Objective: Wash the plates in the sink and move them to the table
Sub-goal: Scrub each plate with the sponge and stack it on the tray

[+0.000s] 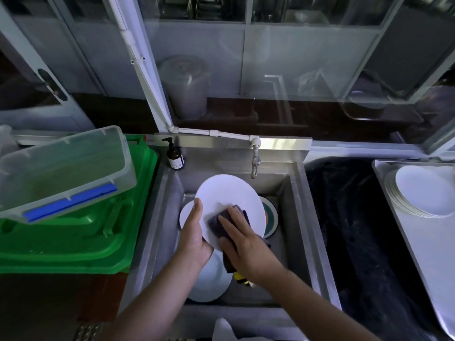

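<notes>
Over the steel sink (pixel 299 193) I hold a white plate (pixel 229 193) tilted up. My left hand (pixel 195 232) grips its lower left rim, thumb on the face. My right hand (pixel 243 239) presses a dark cloth (pixel 219 222) flat against the plate's face with straight fingers. Below lie more white plates (pixel 209 281) in the basin, one peeking out at the left (pixel 185 215). A plate with a green and orange pattern (pixel 270 217) lies behind at the right. A stack of white plates (pixel 421 190) sits on a metal tray (pixel 428 247) at the right.
A tap (pixel 255 161) hangs over the sink's back wall, not visibly running. A brown pump bottle (pixel 175 156) stands at the back left corner. A clear plastic box (pixel 64 173) rests on green crates (pixel 73 239) to the left. Black sheeting (pixel 357 230) lies between sink and tray.
</notes>
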### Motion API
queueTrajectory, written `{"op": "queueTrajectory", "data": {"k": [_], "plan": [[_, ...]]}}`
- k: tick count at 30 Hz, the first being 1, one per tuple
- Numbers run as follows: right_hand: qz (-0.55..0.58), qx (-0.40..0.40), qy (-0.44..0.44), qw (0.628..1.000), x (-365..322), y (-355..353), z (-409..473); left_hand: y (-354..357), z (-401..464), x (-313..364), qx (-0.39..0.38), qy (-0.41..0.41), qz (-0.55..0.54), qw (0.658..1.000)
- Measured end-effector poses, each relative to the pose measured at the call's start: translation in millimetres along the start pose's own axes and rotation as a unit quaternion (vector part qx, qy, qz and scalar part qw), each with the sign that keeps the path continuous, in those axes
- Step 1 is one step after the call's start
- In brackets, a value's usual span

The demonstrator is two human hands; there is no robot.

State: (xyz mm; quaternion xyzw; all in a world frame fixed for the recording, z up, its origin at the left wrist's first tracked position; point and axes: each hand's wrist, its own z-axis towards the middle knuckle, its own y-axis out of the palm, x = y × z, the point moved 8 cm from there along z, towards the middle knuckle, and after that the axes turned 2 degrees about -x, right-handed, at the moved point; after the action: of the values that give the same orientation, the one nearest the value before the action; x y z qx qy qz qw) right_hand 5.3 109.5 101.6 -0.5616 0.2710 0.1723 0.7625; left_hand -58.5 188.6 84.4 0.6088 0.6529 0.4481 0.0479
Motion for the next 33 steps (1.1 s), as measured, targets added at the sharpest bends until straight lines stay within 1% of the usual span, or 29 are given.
{"op": "queueTrajectory", "data": {"k": [2,4,5,6,8,9,11,14,15,16,17,18,19,20,21,22,23,24,25,26,27,28,31,33], "plan": [[-0.052,-0.046,-0.016,0.997,10,-3,-5,0,4,1,-0.002,-0.01,-0.013,1.0],[-0.121,-0.103,-0.026,0.987,21,1,-12,-4,7,1,0.028,-0.011,-0.015,0.999],[-0.143,-0.108,-0.027,0.983,26,1,-15,-4,9,-1,0.04,-0.016,-0.019,0.999],[-0.159,-0.098,-0.032,0.982,28,-1,-16,-5,10,-5,0.048,-0.028,-0.023,0.998],[-0.184,-0.03,-0.048,0.981,32,-7,-18,-6,15,-14,0.065,-0.052,-0.042,0.996],[-0.194,0.009,-0.056,0.979,31,-10,-19,-11,20,-18,0.079,-0.054,-0.045,0.994],[-0.214,0.05,-0.073,0.973,28,-16,-18,-21,30,-22,0.107,-0.048,-0.043,0.992],[-0.24,0.053,-0.078,0.966,33,-20,-15,-32,43,-27,0.108,-0.048,-0.003,0.993],[-0.241,0.051,-0.076,0.966,37,-22,-14,-37,45,-26,0.113,-0.045,0.035,0.992],[-0.241,0.047,-0.075,0.966,41,-24,-12,-46,48,-22,0.128,-0.029,0.111,0.985],[-0.244,0.042,-0.081,0.965,43,-27,-11,-53,52,-13,0.137,0.001,0.229,0.964],[-0.247,0.033,-0.093,0.964,43,-30,-10,-52,55,-2,0.12,0.035,0.381,0.916],[-0.248,0.023,-0.109,0.962,43,-35,-8,-47,57,7,0.08,0.072,0.511,0.853],[-0.243,0.015,-0.121,0.962,42,-41,-6,-40,60,8,0.014,0.091,0.598,0.796],[-0.237,0.006,-0.128,0.963,42,-47,-3,-32,57,6,-0.058,0.092,0.651,0.751],[-0.231,-0.008,-0.131,0.964,43,-53,0,-28,58,0,-0.131,0.086,0.697,0.699],[-0.224,-0.025,-0.134,0.965,45,-58,5,-21,52,-5,-0.188,0.082,0.744,0.636],[-0.214,-0.043,-0.138,0.966,45,-61,9,-19,50,-9,-0.224,0.091,0.786,0.569],[-0.204,-0.063,-0.142,0.967,44,-63,12,-12,45,-10,-0.244,0.108,0.819,0.508],[-0.196,-0.081,-0.148,0.966,41,-64,16,-6,44,-10,-0.249,0.131,0.838,0.467],[-0.189,-0.1,-0.153,0.965,38,-64,18,-1,43,-10,-0.244,0.137,0.85,0.447],[-0.182,-0.118,-0.153,0.964,35,-64,20,6,40,-8,-0.24,0.14,0.847,0.454],[-0.164,-0.16,-0.114,0.967,41,-70,31,11,39,-6,-0.215,0.107,0.814,0.529],[-0.129,-0.172,-0.061,0.975,53,-79,38,6,40,-9,-0.192,0.071,0.784,0.586]]}}
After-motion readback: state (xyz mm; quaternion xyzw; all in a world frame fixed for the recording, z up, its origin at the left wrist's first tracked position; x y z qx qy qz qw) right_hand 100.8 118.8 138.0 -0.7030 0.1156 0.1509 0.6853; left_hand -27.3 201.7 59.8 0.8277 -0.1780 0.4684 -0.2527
